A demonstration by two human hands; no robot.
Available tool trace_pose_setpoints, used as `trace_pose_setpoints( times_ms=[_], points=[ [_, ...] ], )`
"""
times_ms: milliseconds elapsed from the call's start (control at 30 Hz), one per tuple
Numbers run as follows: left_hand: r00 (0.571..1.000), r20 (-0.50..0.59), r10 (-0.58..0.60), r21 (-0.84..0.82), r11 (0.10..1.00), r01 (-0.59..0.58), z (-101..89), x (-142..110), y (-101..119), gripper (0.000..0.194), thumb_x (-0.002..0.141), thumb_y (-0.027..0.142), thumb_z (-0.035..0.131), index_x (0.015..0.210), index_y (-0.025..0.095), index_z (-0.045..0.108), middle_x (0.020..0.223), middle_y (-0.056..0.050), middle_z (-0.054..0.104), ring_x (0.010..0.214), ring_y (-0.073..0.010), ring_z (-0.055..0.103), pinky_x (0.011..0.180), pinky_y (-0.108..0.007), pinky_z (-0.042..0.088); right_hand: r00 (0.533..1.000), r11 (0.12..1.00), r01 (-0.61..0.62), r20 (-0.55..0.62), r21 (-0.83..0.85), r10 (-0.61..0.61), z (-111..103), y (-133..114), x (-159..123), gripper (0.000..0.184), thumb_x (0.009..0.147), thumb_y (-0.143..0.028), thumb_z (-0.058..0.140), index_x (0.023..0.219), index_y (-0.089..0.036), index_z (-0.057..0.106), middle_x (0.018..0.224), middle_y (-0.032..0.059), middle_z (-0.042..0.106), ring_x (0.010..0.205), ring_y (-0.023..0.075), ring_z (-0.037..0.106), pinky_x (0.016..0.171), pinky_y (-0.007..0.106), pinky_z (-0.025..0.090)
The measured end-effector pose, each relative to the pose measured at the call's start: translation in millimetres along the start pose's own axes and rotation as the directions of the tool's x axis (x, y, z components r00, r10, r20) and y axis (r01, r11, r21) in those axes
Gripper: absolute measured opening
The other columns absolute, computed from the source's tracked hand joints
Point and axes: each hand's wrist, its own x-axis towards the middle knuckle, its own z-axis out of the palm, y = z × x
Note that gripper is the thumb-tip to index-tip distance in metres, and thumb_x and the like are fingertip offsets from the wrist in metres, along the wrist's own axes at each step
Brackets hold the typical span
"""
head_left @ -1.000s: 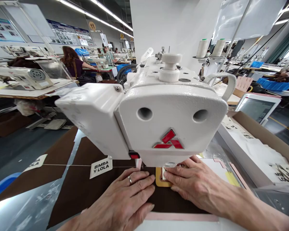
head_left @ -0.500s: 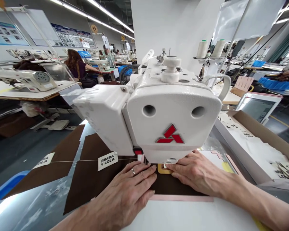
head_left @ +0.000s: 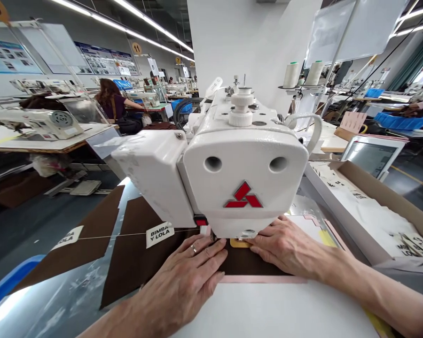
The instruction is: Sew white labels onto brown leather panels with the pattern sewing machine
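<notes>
A white sewing machine head [head_left: 246, 164] with a red emblem stands before me, hiding its needle area. Beneath it lies a dark brown fabric piece [head_left: 246, 259] on a white board [head_left: 268, 305] with a pink edge strip. My left hand [head_left: 193, 267], wearing a ring, rests flat on the fabric left of the needle area, fingers stretched out. On the right, my right hand [head_left: 289, 244] presses down with extended fingers, their tips beside a small yellow plate [head_left: 239, 243]. Leftward, a thread joins a white "BIMBA Y LOLA" label [head_left: 160, 235] to another label [head_left: 68, 237] on brown fabric.
A long box [head_left: 384, 197] of white labels stands at right, with a tablet [head_left: 373, 152] behind it. Thread cones [head_left: 291, 75] stand at the back right. A blue bin edge [head_left: 10, 281] shows lower left. A co-worker [head_left: 114, 105] sits among machines farther left.
The view has shifted slightly, so the machine appears a little farther left. Both hands stay flat on the fabric; my right fingertips overlap the yellow plate less.
</notes>
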Motion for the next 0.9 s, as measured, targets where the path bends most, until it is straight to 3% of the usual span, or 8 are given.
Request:
trace_pose_setpoints(
  times_ms=[167, 300, 400, 533, 667, 800, 900],
  points=[
    [0.999, 0.02, 0.031, 0.058, 0.998, -0.032, -0.3, -1.6, 0.0, 0.037, 0.11, 0.023, 0.05, 0.146, 0.019, 0.062, 0.156, -0.004, 0.059, 0.139, -0.0265, 0.059, 0.119, -0.046, 0.048, 0.999, 1.0, 0.027, -0.031, -0.011, -0.027, 4.4, 4.5, 0.8, 0.026, 0.114, -0.028, 0.048, 0.123, -0.024, 0.072, 0.105, 0.0038, 0.079, 0.1, 0.0215, 0.064, 0.099, 0.039, 0.042],
    [0.998, 0.033, 0.046, 0.103, 0.993, -0.049, -1.9, -3.7, 0.1, 0.038, 0.11, 0.024, 0.051, 0.147, 0.019, 0.06, 0.157, -0.002, 0.057, 0.14, -0.0254, 0.058, 0.118, -0.046, 0.05, 0.999, 0.998, 0.033, -0.032, -0.047, -0.034, -4.1, 2.9, -8.4, 0.029, 0.113, -0.03, 0.049, 0.133, -0.019, 0.068, 0.125, 0.0087, 0.076, 0.109, 0.0234, 0.065, 0.103, 0.041, 0.045],
    [0.998, 0.053, 0.026, 0.134, 0.99, -0.033, -0.9, -8.0, 1.1, 0.044, 0.11, 0.025, 0.052, 0.154, 0.018, 0.054, 0.163, -0.002, 0.05, 0.147, -0.0256, 0.052, 0.12, -0.045, 0.049, 0.997, 0.995, -0.015, -0.071, -0.096, 0.008, -14.2, -5.0, -30.5, 0.034, 0.113, -0.028, 0.05, 0.142, -0.017, 0.063, 0.139, 0.0101, 0.07, 0.118, 0.0247, 0.065, 0.108, 0.044, 0.045],
    [0.995, 0.1, 0.01, 0.15, 0.988, -0.025, -5.1, -21.2, -0.3, 0.051, 0.109, 0.026, 0.054, 0.16, 0.021, 0.047, 0.168, 0.0, 0.044, 0.152, -0.0247, 0.046, 0.123, -0.043, 0.048, 0.989, 0.992, -0.099, -0.122, -0.075, 0.089, -18.9, -17.6, -69.6, 0.035, 0.113, -0.025, 0.049, 0.146, -0.022, 0.062, 0.14, 0.0074, 0.071, 0.12, 0.0236, 0.067, 0.115, 0.048, 0.043],
    [0.997, 0.059, 0.041, 0.132, 0.99, -0.048, -22.4, -48.7, -5.6, 0.048, 0.107, 0.025, 0.056, 0.156, 0.023, 0.053, 0.163, 0.0, 0.05, 0.151, -0.0216, 0.047, 0.124, -0.036, 0.045, 0.994, 0.99, -0.051, -0.103, -0.133, 0.037, -22.2, -26.0, -93.6, 0.035, 0.11, -0.019, 0.05, 0.142, -0.017, 0.065, 0.139, 0.0118, 0.071, 0.121, 0.0239, 0.068, 0.115, 0.045, 0.048],
    [0.995, 0.017, 0.101, 0.12, 0.988, -0.102, -38.4, -58.7, -7.3, 0.043, 0.106, 0.03, 0.059, 0.148, 0.019, 0.06, 0.16, -0.005, 0.054, 0.153, -0.0215, 0.044, 0.131, -0.035, 0.034, 0.993, 0.979, 0.029, -0.109, -0.2, -0.052, -28.0, -36.4, -90.2, 0.033, 0.107, -0.02, 0.057, 0.138, -0.017, 0.068, 0.131, 0.0078, 0.076, 0.114, 0.0226, 0.073, 0.103, 0.037, 0.058],
    [0.992, 0.045, 0.117, 0.09, 0.989, -0.121, -36.2, -38.0, -5.7, 0.044, 0.107, 0.032, 0.061, 0.149, 0.02, 0.058, 0.164, -0.005, 0.05, 0.154, -0.0229, 0.043, 0.131, -0.038, 0.033, 0.989, 0.986, 0.025, -0.143, -0.165, -0.049, -25.6, -46.5, -76.0, 0.028, 0.11, -0.024, 0.053, 0.128, -0.017, 0.073, 0.128, 0.0055, 0.078, 0.107, 0.0216, 0.075, 0.1, 0.037, 0.059]
  ],
)
